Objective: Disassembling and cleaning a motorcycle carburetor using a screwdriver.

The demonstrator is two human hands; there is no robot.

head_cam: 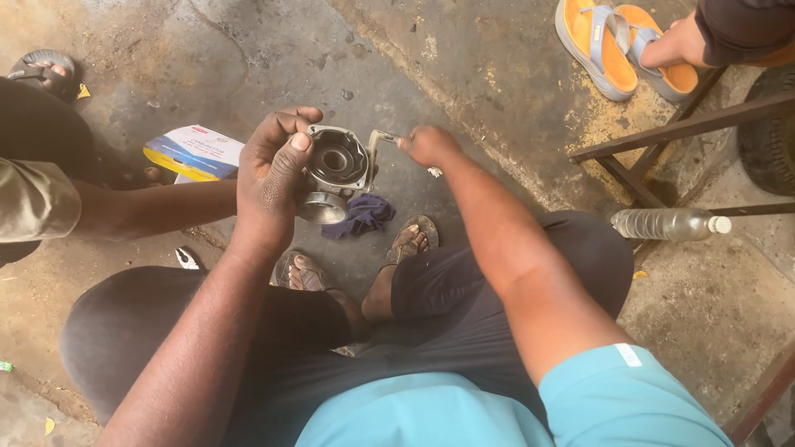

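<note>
My left hand (272, 170) grips a grey metal housing (335, 165) with a round dark bore, holding it up over my knees. My right hand (426, 145) is closed on a thin bent metal tool (379, 141) whose other end meets the housing's upper right corner. A shiny round collar (321, 208) sticks out at the housing's lower end. Below it a dark blue rag (364, 215) lies on the concrete floor by my sandalled feet.
A blue, yellow and white carton (195, 151) lies on the floor at left, beside another person's arm (149, 207). A clear plastic bottle (669, 223) lies at right near a metal frame (679, 128). Another person's orange sandals (617, 45) are at top right.
</note>
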